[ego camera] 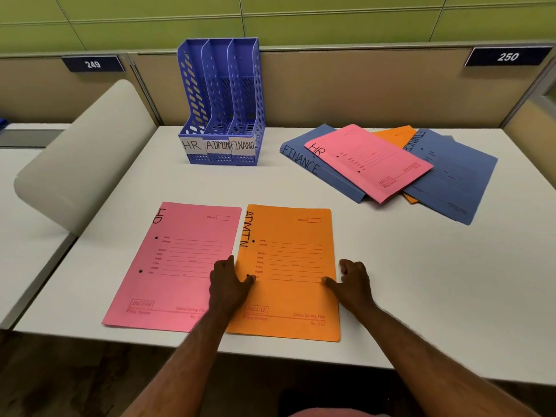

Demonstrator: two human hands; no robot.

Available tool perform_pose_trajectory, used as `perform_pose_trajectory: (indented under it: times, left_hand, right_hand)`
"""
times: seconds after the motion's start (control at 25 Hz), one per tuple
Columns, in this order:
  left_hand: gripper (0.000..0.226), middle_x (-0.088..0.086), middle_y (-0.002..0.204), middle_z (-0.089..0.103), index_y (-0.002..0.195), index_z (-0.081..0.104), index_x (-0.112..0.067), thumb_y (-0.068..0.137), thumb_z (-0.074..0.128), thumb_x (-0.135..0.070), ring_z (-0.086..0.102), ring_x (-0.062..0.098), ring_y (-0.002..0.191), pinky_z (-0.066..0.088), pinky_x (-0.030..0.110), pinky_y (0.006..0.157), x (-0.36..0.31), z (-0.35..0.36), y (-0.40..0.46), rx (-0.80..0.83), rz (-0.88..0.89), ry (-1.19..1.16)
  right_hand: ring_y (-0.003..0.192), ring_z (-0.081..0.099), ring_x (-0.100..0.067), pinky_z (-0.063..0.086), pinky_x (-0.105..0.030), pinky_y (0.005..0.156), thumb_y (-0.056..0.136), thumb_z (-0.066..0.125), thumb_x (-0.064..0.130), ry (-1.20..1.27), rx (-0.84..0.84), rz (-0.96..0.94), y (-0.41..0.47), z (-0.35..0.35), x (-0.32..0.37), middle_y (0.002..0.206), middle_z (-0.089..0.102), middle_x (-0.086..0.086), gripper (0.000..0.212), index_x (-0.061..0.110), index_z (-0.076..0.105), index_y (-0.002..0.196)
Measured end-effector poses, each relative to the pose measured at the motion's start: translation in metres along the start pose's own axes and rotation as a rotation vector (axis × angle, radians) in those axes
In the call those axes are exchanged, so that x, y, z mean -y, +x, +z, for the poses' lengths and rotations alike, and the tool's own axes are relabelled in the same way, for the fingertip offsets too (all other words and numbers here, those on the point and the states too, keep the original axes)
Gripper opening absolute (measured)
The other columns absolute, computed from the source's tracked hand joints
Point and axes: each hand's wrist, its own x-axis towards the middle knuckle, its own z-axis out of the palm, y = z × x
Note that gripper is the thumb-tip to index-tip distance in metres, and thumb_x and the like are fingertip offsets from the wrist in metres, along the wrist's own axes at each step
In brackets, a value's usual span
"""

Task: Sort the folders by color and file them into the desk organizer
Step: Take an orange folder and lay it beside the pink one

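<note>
An orange ADMIN folder (288, 266) lies flat near the table's front edge, with a pink HR folder (174, 266) flat beside it on the left. My left hand (228, 281) rests on the orange folder's left edge, partly over the pink one, thumb on the orange cover. My right hand (352, 278) grips the orange folder's right edge, thumb on top. At the back right lies a loose pile: a blue FINANCE folder (313, 170), a pink HR folder (370, 161), an orange folder (397, 135), another blue folder (454, 176). The blue three-slot desk organizer (222, 100), labelled HR, ADMIN, FINANCE, stands empty at the back.
The white table (421, 281) meets beige partition walls at the back and right. A rounded white divider (87, 158) stands along the table's left side. Number plates 249 (93, 64) and 250 (508, 56) hang on the partition.
</note>
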Motion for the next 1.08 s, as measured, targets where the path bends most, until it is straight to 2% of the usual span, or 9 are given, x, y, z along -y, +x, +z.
perform_pose_trajectory:
  times: [0.12,0.32,0.4,0.56,0.72,0.92,1.08]
  left_hand:
    - [0.076,0.015,0.142,0.039,0.143,0.036,-0.013,0.081,0.073,-0.038,0.037,0.033,0.131,0.038,0.048,0.102,-0.015,0.0,0.008,-0.024,0.033,-0.014]
    - [0.071,0.013,0.142,0.043,0.141,0.041,-0.013,0.081,0.074,-0.032,0.04,0.032,0.131,0.034,0.046,0.106,-0.067,0.01,0.028,-0.06,0.137,-0.059]
    - [0.07,0.013,0.141,0.044,0.14,0.042,-0.013,0.081,0.074,-0.03,0.041,0.031,0.131,0.036,0.047,0.107,-0.093,0.019,0.034,-0.064,0.184,-0.075]
    - [0.068,0.013,0.139,0.046,0.139,0.045,-0.012,0.08,0.075,-0.03,0.043,0.031,0.128,0.04,0.046,0.103,-0.149,0.041,0.055,-0.061,0.26,-0.073]
    - [0.065,0.011,0.137,0.047,0.137,0.046,-0.014,0.081,0.074,-0.031,0.044,0.029,0.127,0.039,0.042,0.102,-0.205,0.067,0.077,-0.041,0.288,-0.098]
    - [0.065,0.012,0.137,0.047,0.138,0.045,-0.013,0.082,0.073,-0.03,0.044,0.029,0.126,0.039,0.042,0.102,-0.267,0.102,0.104,-0.022,0.299,-0.125]
    - [0.068,0.011,0.141,0.045,0.139,0.042,-0.012,0.082,0.072,-0.032,0.042,0.029,0.129,0.039,0.045,0.104,-0.304,0.122,0.12,-0.02,0.28,-0.12]
  right_hand:
    - [0.105,0.059,-0.026,0.05,-0.036,0.093,0.078,0.077,0.031,0.02,-0.044,-0.011,0.011,-0.012,-0.004,0.124,0.05,-0.012,0.065,0.008,0.05,0.132]
    - [0.101,0.06,-0.026,0.049,-0.028,0.081,0.079,0.077,0.021,0.079,-0.127,-0.031,0.044,-0.055,-0.009,0.123,0.052,-0.013,0.054,0.008,0.054,0.127]
    - [0.099,0.06,-0.026,0.051,-0.028,0.079,0.079,0.076,0.017,0.099,-0.153,-0.037,0.059,-0.075,-0.013,0.121,0.052,-0.013,0.051,0.007,0.056,0.125]
    - [0.094,0.06,-0.027,0.053,-0.036,0.081,0.079,0.075,0.013,0.098,-0.223,-0.071,0.1,-0.123,-0.025,0.115,0.053,-0.013,0.045,0.007,0.058,0.121]
    - [0.1,0.059,-0.029,0.052,-0.041,0.085,0.079,0.075,0.011,0.092,-0.264,-0.106,0.15,-0.168,-0.036,0.116,0.053,-0.014,0.045,0.005,0.058,0.121]
    - [0.104,0.056,-0.03,0.049,-0.036,0.088,0.08,0.074,0.014,0.038,-0.284,-0.113,0.223,-0.213,-0.046,0.115,0.051,-0.015,0.044,0.004,0.057,0.12]
    - [0.113,0.053,-0.03,0.049,-0.041,0.093,0.08,0.075,0.015,-0.009,-0.234,-0.149,0.27,-0.236,-0.048,0.124,0.051,-0.018,0.052,0.003,0.054,0.127]
